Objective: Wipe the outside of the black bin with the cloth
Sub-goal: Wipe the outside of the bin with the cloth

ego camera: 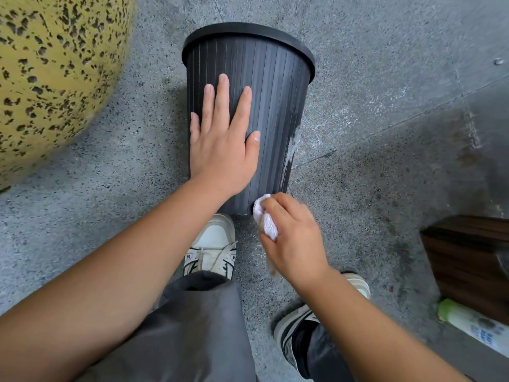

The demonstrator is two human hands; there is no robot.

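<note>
The ribbed black plastic bin point(264, 86) lies on its side on the speckled grey floor point(371, 78) at 12 o'clock. The left hand point(223, 139) rests flat on it, fingers spread wide. The right hand point(292, 238) has its fingers closed round a bunched white cloth point(265, 219) touching the bin's base. A white sneaker point(212, 246) sits just beside the base; a yellow speckled boulder point(55, 73) is at 10 o'clock, a dark wooden box point(471, 260) and a green-capped white bottle point(473, 323) at 4.

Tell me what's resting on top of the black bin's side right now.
The left hand lies flat, fingers spread, on the black bin. The right hand presses a white cloth near its base. The bin's inside and far side are hidden.
</note>
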